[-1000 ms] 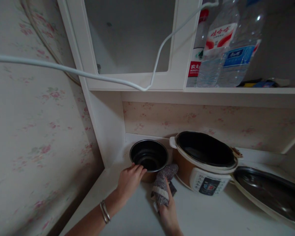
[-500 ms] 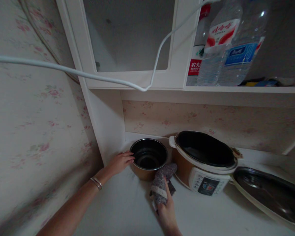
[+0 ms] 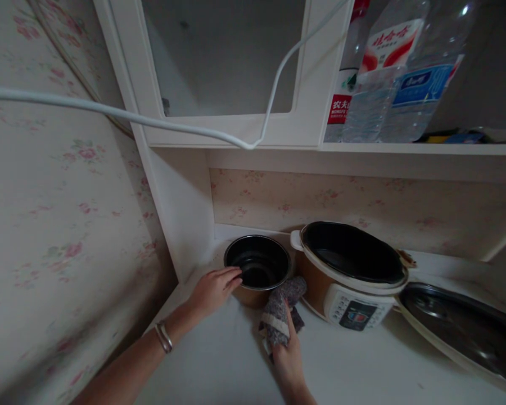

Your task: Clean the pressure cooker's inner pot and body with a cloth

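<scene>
A dark inner pot with a copper-coloured outside stands on the white counter near the corner. My left hand rests against its left rim and side, fingers curved around the pot. My right hand presses a grey speckled cloth onto the counter between the pot and the rice cooker. The cloth's far end touches the pot's lower right side. A bracelet sits on my left wrist.
The rice cooker stands open with its lid laid back to the right. A white cable crosses in front of the cabinet. Water bottles stand on the shelf above. Flowered wallpaper covers the wall at left.
My left hand shifted from the pot's near rim to its far left side, then came back a little toward me along the rim. The cloth and right hand barely moved.
</scene>
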Tool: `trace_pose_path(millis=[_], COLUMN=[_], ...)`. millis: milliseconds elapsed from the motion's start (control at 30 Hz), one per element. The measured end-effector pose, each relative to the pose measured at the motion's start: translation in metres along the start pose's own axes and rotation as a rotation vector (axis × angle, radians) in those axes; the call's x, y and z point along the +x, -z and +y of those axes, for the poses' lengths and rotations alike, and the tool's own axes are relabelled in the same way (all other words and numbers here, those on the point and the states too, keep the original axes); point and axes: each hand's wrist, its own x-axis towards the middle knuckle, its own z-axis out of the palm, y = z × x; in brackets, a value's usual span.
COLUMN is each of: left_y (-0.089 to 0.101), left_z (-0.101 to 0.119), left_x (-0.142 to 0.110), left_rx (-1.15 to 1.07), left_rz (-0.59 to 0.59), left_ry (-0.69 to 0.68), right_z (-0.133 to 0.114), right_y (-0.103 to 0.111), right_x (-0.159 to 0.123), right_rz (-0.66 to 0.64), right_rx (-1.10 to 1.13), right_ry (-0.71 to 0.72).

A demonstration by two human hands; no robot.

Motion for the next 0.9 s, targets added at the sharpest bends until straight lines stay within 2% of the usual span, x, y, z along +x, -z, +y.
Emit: trace_pose_path(millis=[133,233,333,467,600,667,767,900], left_y=[0.010,0.003,-0.010,-0.017,-0.013,-0.009,-0.003,0.000], left_z=[-0.052,-0.071,-0.067,-0.030,0.014,0.023,0.012,-0.036], left_x=[0.021,0.024,0.015,0.001,-0.005,-0.004,0.003,0.017], left_rx=[0.050,0.101,0.109,0.121,0.120,0.095,0.019,-0.012], left_rz=[-0.064,-0.121,-0.051,0.026,-0.017,-0.044,-0.055,-0.067], left_ry=[-0.073,-0.103,-0.105,-0.011,0.073,0.055,-0.014,-0.079], right_z=[0.005,0.006,0.003,-0.002,-0.002,-0.002,-0.002,-0.003], right_y=[0.001,0.002,0.000,-0.003,-0.003,-0.002,-0.002,-0.002], right_x=[0.000,0.000,0.000,0.001,0.003,0.003,0.002,0.002], right_rz=[-0.005,-0.011,0.001,0.008,0.004,0.011,0.023,0.021], right_rx=[-0.008,-0.023,-0.008,0.005,-0.001,-0.004,-0.016,-0.029], right_ry=[0.001,0.006,-0.011,-0.009,0.007,0.005,0.017,0.012])
